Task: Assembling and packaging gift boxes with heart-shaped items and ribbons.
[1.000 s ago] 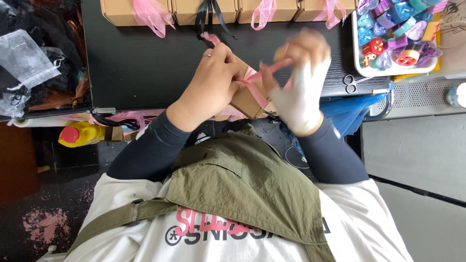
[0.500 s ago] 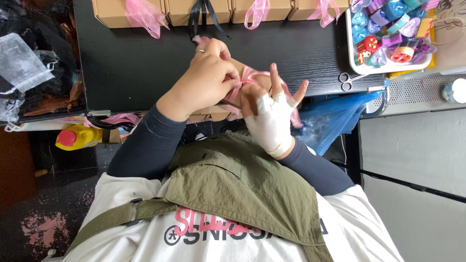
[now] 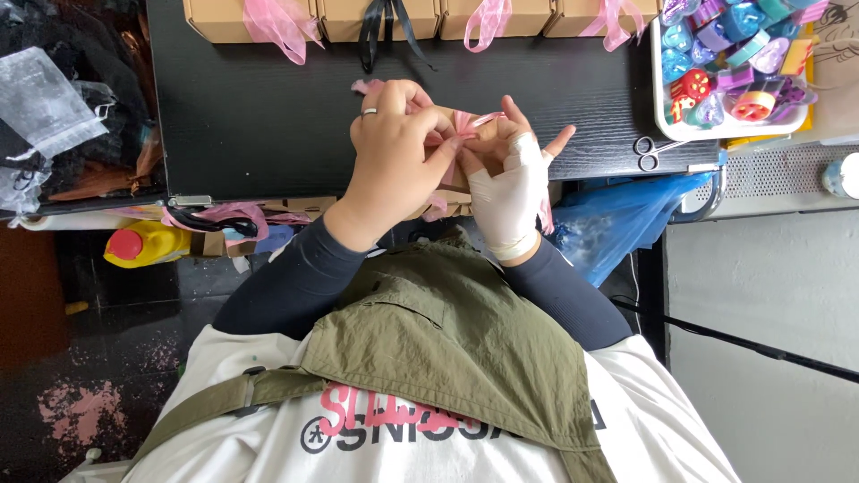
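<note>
Head view: white tray (image 3: 660, 114) of coloured trinkets at the desk's (image 3: 259, 125) right end; ribboned boxes along the far edge. Left hand (image 3: 394, 152) and gloved right hand (image 3: 510, 183), fingers pinched on the pink ribbon (image 3: 465, 123) atop a small brown box (image 3: 447, 116) near the front edge. Bare dark desk to the left.

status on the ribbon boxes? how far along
Done: four brown boxes along the table's far edge already carry ribbons, three pink, one black. In hand: left hand and gloved right hand pinch a pink ribbon on another brown box; bow not finished. Left: cannot tell how many remain.
</note>
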